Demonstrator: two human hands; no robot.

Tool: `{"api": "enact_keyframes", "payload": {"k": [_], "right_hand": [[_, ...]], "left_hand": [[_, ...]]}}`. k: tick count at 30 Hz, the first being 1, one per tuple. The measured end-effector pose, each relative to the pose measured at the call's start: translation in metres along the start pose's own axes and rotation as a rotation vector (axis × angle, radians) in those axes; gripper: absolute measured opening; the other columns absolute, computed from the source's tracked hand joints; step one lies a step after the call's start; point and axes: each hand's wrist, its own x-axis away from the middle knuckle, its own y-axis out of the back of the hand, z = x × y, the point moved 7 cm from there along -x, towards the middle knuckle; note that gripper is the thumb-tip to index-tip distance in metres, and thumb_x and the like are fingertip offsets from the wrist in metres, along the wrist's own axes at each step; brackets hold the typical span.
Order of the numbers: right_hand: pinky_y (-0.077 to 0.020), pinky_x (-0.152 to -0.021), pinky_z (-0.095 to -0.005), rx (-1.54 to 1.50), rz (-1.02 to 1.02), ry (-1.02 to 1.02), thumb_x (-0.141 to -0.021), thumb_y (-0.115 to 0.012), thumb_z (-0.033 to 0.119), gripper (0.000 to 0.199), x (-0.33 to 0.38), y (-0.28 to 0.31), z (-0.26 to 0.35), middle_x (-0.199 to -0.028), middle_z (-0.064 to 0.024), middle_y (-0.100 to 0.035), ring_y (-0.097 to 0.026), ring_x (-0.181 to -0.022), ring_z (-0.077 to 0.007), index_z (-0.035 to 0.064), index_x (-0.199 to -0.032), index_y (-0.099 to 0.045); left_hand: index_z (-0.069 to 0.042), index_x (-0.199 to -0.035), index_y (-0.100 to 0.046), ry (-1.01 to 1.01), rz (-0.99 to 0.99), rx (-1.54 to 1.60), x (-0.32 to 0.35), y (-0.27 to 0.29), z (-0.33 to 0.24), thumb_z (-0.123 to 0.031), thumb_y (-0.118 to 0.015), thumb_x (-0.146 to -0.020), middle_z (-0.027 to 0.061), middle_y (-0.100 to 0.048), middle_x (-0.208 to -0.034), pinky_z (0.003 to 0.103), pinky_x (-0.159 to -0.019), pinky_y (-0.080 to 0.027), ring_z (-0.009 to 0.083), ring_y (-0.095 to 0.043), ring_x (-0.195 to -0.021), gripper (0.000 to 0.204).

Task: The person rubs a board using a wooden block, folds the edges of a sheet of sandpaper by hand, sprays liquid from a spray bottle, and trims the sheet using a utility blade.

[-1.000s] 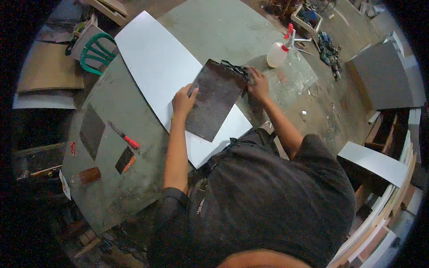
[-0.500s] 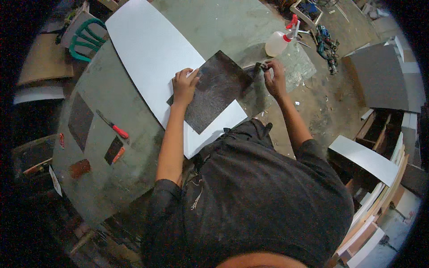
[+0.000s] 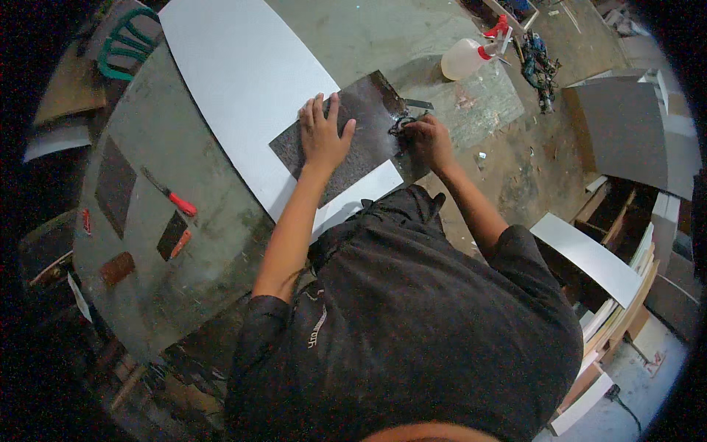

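In the head view, the left hand [image 3: 322,140] has gone from the left edge of the dark sheet [image 3: 368,136] to its upper face. Its fingers are now spread apart and laid on the surface, holding nothing between them. The right hand [image 3: 433,144], which half a second ago was out beyond the sheet with a dark scrap, has come back to the sheet's right-hand side. Its fingers are curled together and look pinched on a dark stringy bundle [image 3: 401,125] there; the exact grip is partly hidden.

The sheet is under the left fingers and just left of the right ones, lying across the white board [image 3: 236,66] on the desk [image 3: 213,258]. It has also turned a little against the board. In my judgement, the left hand now steadies it, leaving the right free to work along that side.

A narrow dark strip [image 3: 420,104] is just beyond the right fingers, with the spray bottle [image 3: 464,60] farther out. The red-handled knife [image 3: 180,204] lies well left of the left fingers.
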Motion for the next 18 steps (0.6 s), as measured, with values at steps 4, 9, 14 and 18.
{"api": "enact_keyframes", "payload": {"k": [4,9,14,18], "right_hand": [[-0.0537,-0.076,-0.0375,-0.032,0.076,-0.157,-0.072,-0.068,0.0,0.023,-0.02,-0.01,0.031,-0.089,-0.0144,-0.068,-0.068,-0.085,-0.0331,0.0071,-0.092,-0.076],[-0.054,-0.076,-0.0409,0.035,-0.067,-0.193,-0.072,-0.066,0.001,0.018,-0.056,-0.023,0.041,-0.087,-0.0174,-0.069,-0.069,-0.085,-0.0362,0.0056,-0.087,-0.074],[-0.0534,-0.074,-0.0452,0.079,-0.151,-0.185,-0.072,-0.067,0.005,0.014,-0.117,-0.049,0.049,-0.083,-0.0205,-0.069,-0.069,-0.081,-0.0383,0.0033,-0.085,-0.073],[-0.0526,-0.072,-0.0458,0.215,-0.214,-0.165,-0.072,-0.068,0.007,0.012,-0.121,-0.04,0.029,-0.081,-0.0212,-0.069,-0.069,-0.079,-0.0396,0.0015,-0.081,-0.072]], "left_hand": [[-0.009,-0.145,-0.049,0.012,-0.011,-0.006,0.012,-0.001,0.017,-0.045,-0.063,-0.091,0.0217,-0.042,-0.146,0.057,-0.118,-0.021,0.041,-0.032,-0.14,0.066],[-0.011,-0.145,-0.05,-0.006,0.005,0.013,0.008,0.002,0.011,-0.046,-0.062,-0.092,0.02,-0.043,-0.147,0.057,-0.118,-0.021,0.0396,-0.033,-0.14,0.065],[-0.012,-0.145,-0.051,-0.02,0.014,0.0,0.008,0.003,0.011,-0.046,-0.06,-0.093,0.0171,-0.045,-0.147,0.058,-0.118,-0.021,0.037,-0.034,-0.141,0.063],[-0.013,-0.145,-0.051,-0.015,0.002,0.016,0.001,-0.007,0.001,-0.046,-0.06,-0.093,0.0158,-0.046,-0.147,0.059,-0.118,-0.021,0.036,-0.034,-0.142,0.063]]}}
